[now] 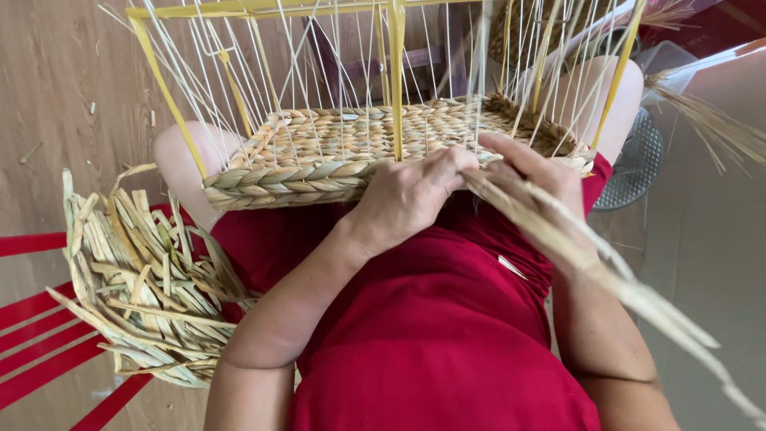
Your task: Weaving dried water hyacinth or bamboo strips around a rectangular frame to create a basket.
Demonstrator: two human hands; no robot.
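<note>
1. The person's lap, covered in red cloth, carried the work.
2. A half-woven basket of braided straw on a yellow wire frame rested across the knees.
3. A bundle of dried straw strips lay just beside the left thigh, on a red slatted seat.
4. Beneath all of it ran a wooden floor, with a few straw scraps scattered on it.
</note>
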